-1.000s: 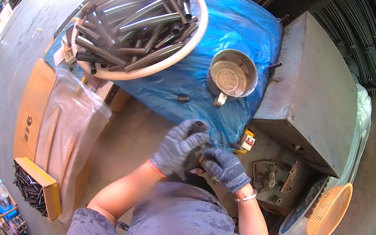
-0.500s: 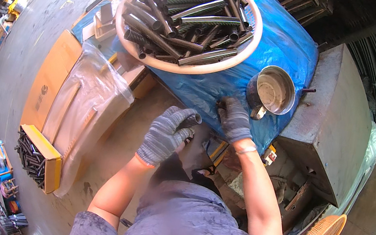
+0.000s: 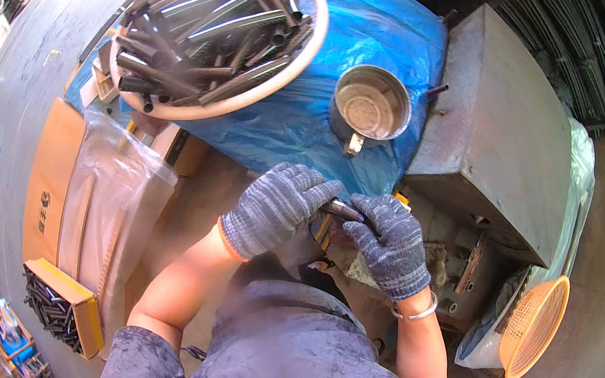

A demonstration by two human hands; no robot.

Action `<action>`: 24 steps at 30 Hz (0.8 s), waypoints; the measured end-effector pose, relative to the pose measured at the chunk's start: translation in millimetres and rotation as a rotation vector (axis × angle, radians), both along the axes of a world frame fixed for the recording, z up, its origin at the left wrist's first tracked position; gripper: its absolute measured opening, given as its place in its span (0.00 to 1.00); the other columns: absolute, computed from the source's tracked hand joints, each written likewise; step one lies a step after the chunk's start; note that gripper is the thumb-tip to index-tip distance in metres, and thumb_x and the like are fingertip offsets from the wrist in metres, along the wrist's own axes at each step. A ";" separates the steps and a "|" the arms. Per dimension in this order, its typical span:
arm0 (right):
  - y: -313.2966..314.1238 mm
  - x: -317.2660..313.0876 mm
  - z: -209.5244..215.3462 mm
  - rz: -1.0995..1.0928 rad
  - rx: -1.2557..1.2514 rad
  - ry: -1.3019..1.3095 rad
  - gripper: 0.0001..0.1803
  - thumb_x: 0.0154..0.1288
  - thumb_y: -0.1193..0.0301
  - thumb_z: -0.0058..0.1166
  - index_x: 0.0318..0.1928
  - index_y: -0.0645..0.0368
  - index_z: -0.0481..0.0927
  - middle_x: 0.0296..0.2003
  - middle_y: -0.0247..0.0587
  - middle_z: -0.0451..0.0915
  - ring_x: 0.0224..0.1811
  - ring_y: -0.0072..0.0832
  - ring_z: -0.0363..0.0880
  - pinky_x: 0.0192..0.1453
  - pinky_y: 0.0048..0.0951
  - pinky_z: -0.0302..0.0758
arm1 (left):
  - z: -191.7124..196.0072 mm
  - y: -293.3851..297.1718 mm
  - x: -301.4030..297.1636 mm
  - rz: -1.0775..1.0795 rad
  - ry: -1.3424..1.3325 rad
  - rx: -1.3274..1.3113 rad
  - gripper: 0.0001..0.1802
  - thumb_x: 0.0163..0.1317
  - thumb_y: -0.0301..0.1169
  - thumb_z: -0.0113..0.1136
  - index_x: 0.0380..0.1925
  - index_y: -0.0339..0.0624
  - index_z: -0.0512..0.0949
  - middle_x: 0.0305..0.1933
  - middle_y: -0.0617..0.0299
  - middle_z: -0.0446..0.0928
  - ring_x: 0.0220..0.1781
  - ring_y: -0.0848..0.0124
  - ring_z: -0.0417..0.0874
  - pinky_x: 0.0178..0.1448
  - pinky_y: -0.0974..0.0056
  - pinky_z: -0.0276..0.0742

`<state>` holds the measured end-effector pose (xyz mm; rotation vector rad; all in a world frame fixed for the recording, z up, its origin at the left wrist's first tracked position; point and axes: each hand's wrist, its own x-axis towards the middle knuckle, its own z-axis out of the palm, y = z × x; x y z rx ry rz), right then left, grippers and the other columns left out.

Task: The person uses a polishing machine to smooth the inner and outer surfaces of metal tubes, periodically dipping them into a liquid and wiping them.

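My left hand [image 3: 279, 209], in a grey knitted glove, is closed around one end of a short, dark, shiny tube [image 3: 344, 210]. The fingers of my right hand [image 3: 391, 246], gloved the same way, pinch the tube's other end. Only its middle shows between the two gloves, roughly level and in front of my body. Beyond my hands, a round metal pot [image 3: 373, 104] with a short handle stands on a blue plastic sheet [image 3: 303, 138]. To the far left, a large round pale-rimmed basket [image 3: 317, 37] is heaped with dark tubes [image 3: 221, 26].
A big grey metal box [image 3: 496, 140] stands at the right, with an orange plastic basket [image 3: 533, 328] below it. At the left are cardboard and clear plastic wrap [image 3: 117, 183], and a carton [image 3: 90, 318] full of small dark pieces.
My right hand has left the blue sheet beside the pot and come to the tube in my left hand. Both hands now hold it. The view has swung to the right.
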<state>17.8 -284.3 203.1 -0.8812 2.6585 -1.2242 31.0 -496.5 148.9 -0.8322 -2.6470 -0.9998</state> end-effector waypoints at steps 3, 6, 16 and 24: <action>16.5 10.1 20.0 -0.044 0.150 -0.045 0.15 0.57 0.71 0.59 0.46 0.59 0.81 0.36 0.49 0.80 0.39 0.45 0.79 0.44 0.38 0.75 | 18.1 15.5 -10.0 -0.121 0.035 -0.061 0.29 0.45 0.30 0.62 0.53 0.41 0.75 0.44 0.54 0.78 0.45 0.56 0.78 0.52 0.56 0.73; 27.3 16.7 16.3 -0.135 0.066 -0.030 0.15 0.57 0.69 0.61 0.44 0.61 0.82 0.34 0.50 0.81 0.37 0.45 0.81 0.42 0.37 0.76 | 33.0 33.3 -15.6 -0.230 0.035 -0.099 0.32 0.42 0.31 0.62 0.54 0.38 0.74 0.44 0.55 0.78 0.45 0.58 0.79 0.53 0.56 0.72; 48.6 44.5 7.3 -0.442 -0.184 -0.040 0.16 0.49 0.73 0.69 0.39 0.65 0.82 0.29 0.46 0.81 0.26 0.30 0.81 0.33 0.29 0.77 | 23.2 77.2 2.5 0.468 -0.266 1.191 0.30 0.60 0.46 0.63 0.54 0.35 0.71 0.55 0.44 0.72 0.59 0.49 0.73 0.64 0.54 0.69; 57.4 76.1 -28.6 -0.445 -0.265 -0.285 0.19 0.46 0.73 0.72 0.39 0.65 0.82 0.29 0.42 0.82 0.28 0.24 0.80 0.35 0.27 0.77 | -11.2 125.1 -9.5 0.141 -1.323 2.156 0.11 0.68 0.33 0.54 0.46 0.41 0.72 0.27 0.66 0.70 0.25 0.73 0.71 0.28 0.66 0.71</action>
